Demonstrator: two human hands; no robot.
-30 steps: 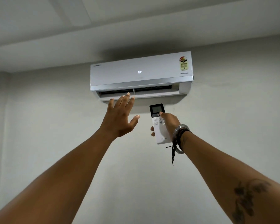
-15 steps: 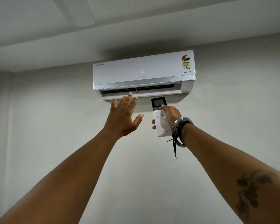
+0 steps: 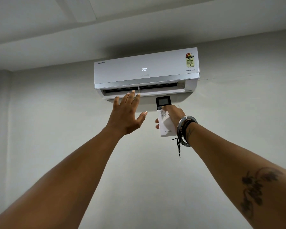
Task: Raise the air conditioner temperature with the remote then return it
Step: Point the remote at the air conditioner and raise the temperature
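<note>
A white wall-mounted air conditioner (image 3: pixel 145 70) hangs high on the wall, its front display reading 20. Its lower flap is open. My right hand (image 3: pixel 172 114) holds a white remote (image 3: pixel 165 128) with a dark screen upright, pointed at the unit, thumb lying on the buttons just under the screen. My left hand (image 3: pixel 126 114) is raised with fingers spread, fingertips just below the open vent, holding nothing.
A plain grey wall (image 3: pixel 155 171) fills the view under the unit, with the ceiling and a beam (image 3: pixel 139 19) above. Bracelets and a black cord (image 3: pixel 184 129) hang on my right wrist.
The unit's display has gone from 18 to 19 to 20. Both hands stay raised toward it, and the view has shifted slightly so the unit sits further right.
</note>
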